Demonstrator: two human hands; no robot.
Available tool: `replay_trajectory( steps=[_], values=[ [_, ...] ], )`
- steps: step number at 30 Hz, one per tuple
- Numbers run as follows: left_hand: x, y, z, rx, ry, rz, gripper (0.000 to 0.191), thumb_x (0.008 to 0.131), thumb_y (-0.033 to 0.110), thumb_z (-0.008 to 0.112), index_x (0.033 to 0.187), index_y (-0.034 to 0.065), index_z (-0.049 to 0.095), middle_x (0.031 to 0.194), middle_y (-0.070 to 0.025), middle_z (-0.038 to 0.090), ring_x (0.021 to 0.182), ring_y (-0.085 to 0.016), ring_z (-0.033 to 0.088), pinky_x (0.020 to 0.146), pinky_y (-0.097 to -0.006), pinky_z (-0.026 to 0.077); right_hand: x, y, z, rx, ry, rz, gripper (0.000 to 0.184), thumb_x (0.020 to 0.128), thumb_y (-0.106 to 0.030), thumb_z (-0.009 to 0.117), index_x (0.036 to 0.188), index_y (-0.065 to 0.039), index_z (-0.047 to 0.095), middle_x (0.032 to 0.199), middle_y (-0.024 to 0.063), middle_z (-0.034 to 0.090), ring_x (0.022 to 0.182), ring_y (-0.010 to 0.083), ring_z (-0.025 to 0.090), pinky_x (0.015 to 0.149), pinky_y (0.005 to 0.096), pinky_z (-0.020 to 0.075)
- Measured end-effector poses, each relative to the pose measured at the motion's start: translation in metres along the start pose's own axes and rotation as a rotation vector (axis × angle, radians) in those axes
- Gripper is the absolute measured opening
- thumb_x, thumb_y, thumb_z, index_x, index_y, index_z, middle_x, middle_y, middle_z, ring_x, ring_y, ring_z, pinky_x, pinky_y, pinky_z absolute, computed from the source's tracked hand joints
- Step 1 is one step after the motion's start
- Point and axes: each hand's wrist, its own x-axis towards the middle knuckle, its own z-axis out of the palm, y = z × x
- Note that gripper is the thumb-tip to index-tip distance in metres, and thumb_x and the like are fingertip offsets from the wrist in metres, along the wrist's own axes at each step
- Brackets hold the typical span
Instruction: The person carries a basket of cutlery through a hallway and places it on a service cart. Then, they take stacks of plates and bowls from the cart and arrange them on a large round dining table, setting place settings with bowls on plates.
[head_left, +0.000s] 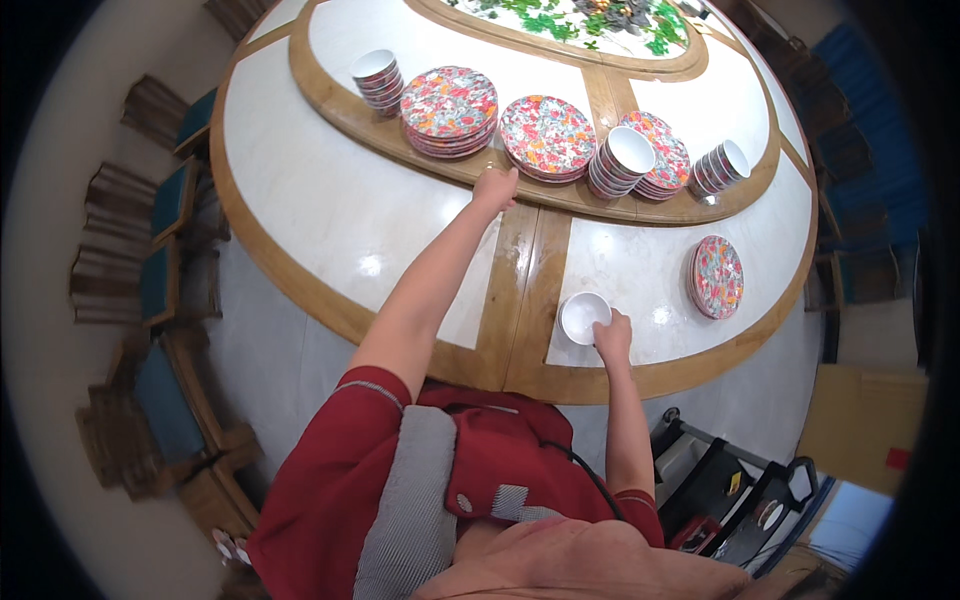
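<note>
My left hand (495, 190) reaches forward to the wooden rim of the round turntable (435, 163), with its fingers curled at the edge, just in front of a stack of floral plates (548, 136). My right hand (615, 336) grips the rim of a white bowl (584, 318), thumb inside it. Under that bowl a second rim shows, so it seems stacked. Another pile of floral plates (718, 277) lies on the table to the right of the bowl.
The turntable also bears more floral plates (450, 103), (660, 154) and stacked bowls (379, 81), (621, 161), (721, 168). Greenery (592, 22) fills its centre. Chairs (171, 202) line the left side. A dark cart (724, 487) stands close by at lower right, near a cardboard box (862, 420).
</note>
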Motion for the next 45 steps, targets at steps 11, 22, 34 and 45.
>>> replay_trajectory(
  steps=[11,22,34,45],
  values=[
    [0.084,0.023,0.000,-0.162,-0.186,-0.180,0.038,0.092,0.031,0.061,0.088,-0.0073,0.062,0.060,-0.0117,0.061,0.048,-0.020,0.062,0.043,-0.0332,0.050,-0.041,-0.023,0.016,0.205,0.599,0.028,0.031,0.083,0.000,0.061,0.114,0.005,0.060,0.108,0.0170,0.055,0.097,0.0313,0.057,0.088,0.0388,0.0465],
    [-0.020,-0.003,-0.093,-0.367,-0.387,0.047,0.036,0.098,0.025,0.054,0.107,-0.0093,0.057,0.098,-0.0122,0.065,0.082,-0.019,0.067,0.074,-0.0332,0.060,-0.084,-0.109,0.047,1.056,0.515,0.335,0.016,0.090,-0.005,0.061,0.105,0.001,0.061,0.076,0.0075,0.064,0.043,0.0097,0.049,0.033,0.0231,0.0318],
    [-0.119,-0.187,-0.223,-0.283,-0.427,-0.225,0.033,0.098,0.029,0.055,0.103,-0.0031,0.059,0.098,-0.0114,0.067,0.084,-0.017,0.067,0.074,-0.0304,0.058,-0.072,-0.154,0.141,0.851,0.047,0.269,0.017,0.090,-0.005,0.060,0.105,0.003,0.061,0.077,0.0079,0.061,0.043,0.0126,0.054,0.033,0.0258,0.0378],
    [-0.070,-0.186,-0.252,0.187,-0.493,-0.308,0.039,0.098,0.036,0.054,0.096,-0.0029,0.059,0.076,-0.0117,0.065,0.062,-0.018,0.067,0.054,-0.0277,0.056,-0.048,-0.195,0.259,0.439,0.105,0.024,0.036,0.087,-0.016,0.067,0.117,0.003,0.061,0.106,0.0182,0.063,0.097,0.0300,0.063,0.082,0.0380,0.0492]
  ],
)
